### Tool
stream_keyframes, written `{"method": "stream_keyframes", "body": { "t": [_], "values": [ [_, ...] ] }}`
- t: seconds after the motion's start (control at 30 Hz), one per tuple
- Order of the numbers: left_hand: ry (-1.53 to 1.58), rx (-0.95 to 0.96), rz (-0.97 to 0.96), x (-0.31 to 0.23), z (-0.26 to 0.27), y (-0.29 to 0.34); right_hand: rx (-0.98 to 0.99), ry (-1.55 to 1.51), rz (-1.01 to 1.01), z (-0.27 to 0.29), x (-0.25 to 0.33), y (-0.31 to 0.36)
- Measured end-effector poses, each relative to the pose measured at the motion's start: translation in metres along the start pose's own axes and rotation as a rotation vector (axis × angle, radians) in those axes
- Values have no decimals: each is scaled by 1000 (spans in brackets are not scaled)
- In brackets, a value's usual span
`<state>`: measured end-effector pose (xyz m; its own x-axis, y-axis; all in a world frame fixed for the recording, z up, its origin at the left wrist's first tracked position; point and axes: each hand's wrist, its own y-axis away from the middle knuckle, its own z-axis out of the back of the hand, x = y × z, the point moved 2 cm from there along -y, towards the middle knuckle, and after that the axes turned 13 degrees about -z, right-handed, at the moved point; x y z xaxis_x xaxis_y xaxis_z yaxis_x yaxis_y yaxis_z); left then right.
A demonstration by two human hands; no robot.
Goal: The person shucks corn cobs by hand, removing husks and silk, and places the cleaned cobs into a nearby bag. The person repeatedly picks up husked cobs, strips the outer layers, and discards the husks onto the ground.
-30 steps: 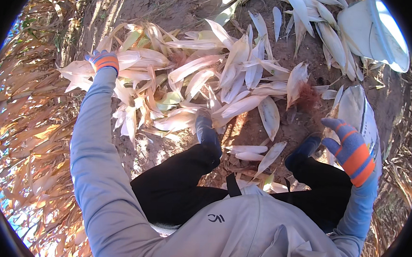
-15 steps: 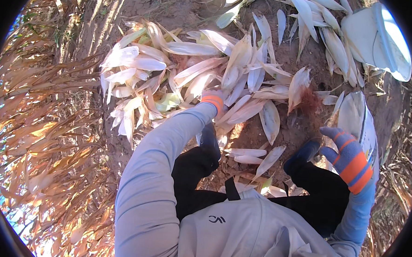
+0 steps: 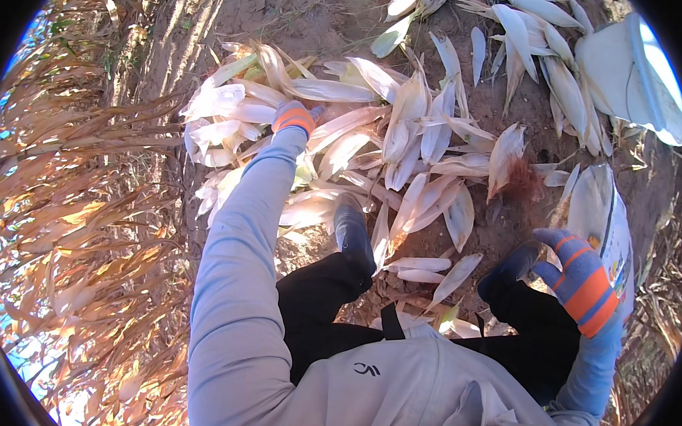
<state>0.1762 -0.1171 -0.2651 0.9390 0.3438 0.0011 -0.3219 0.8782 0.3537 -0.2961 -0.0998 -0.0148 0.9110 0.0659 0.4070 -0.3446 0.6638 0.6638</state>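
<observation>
My left hand [image 3: 295, 119] is touching the corn husks [image 3: 350, 127] at eleven o'clock, whether gripping I can't tell; my right hand [image 3: 582, 283] is hanging unclenched just past three. Uneven pressing could be scattering loose husks.

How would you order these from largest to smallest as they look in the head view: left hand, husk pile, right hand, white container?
Husk pile
White container
Right hand, perhaps enlarged by nearness
Left hand

Bare soil [image 3: 488, 227] leaves a passage between the corn husks [image 3: 408, 116] and right shoe [image 3: 505, 269], with a white sack [image 3: 620, 228] blocking farther right.
</observation>
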Motion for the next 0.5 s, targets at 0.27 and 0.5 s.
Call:
{"method": "stream_keyframes", "body": {
  "t": [0.27, 0.5],
  "values": [
    [209, -303, -116, 23, 9, -23, -81, 31, 32, -3, -7, 2],
    [458, -98, -352, 4, 55, -46, -99, 24, 54, -1, -2, 2]
  ]
}}
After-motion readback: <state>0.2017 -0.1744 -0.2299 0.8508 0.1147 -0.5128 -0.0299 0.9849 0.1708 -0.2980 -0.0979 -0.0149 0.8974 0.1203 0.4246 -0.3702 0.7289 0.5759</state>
